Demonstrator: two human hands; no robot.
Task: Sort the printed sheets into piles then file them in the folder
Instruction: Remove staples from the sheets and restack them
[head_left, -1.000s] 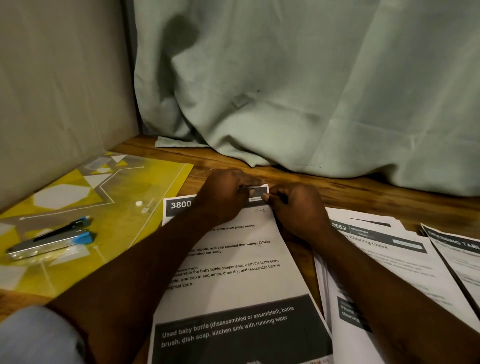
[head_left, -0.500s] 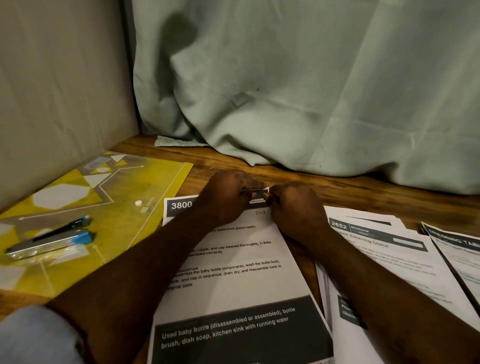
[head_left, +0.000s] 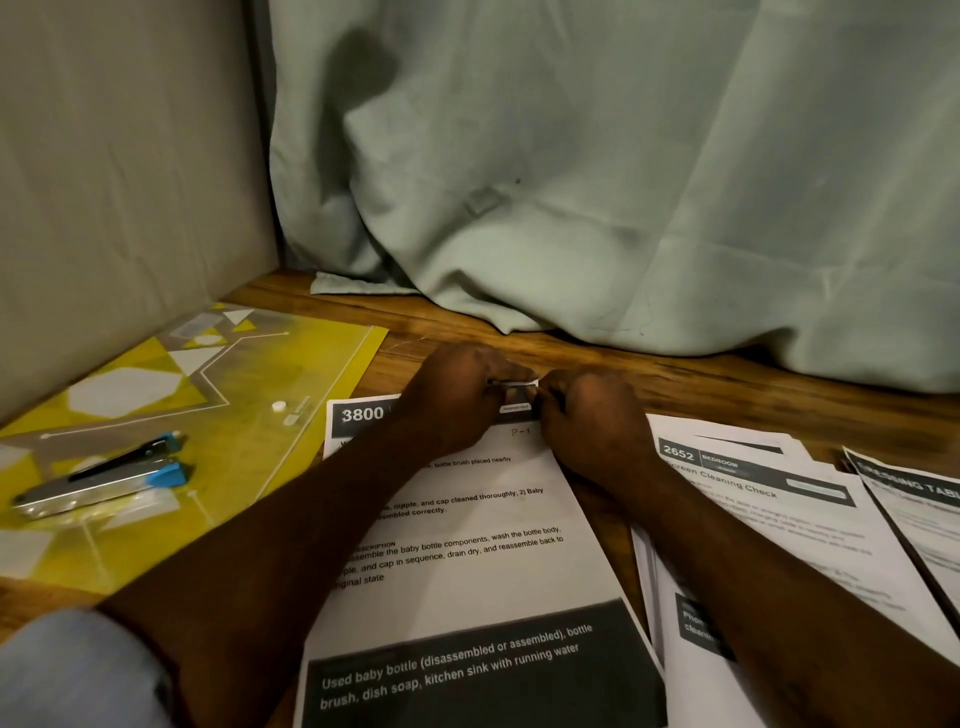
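Printed sheets (head_left: 493, 582), headed 3800, lie just right of the yellow folder (head_left: 291, 374), their far corner pinched between the left hand (head_left: 452, 400) and the right hand (head_left: 592, 421). Within a second the hands have closed until nearly touching, apparently squaring one sorted pile. Another pile (head_left: 753, 483) lies farther right of the folder, and a stapler (head_left: 104, 478) rests on it.

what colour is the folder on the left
The folder is yellow with white and grey geometric shapes, seen in the head view.
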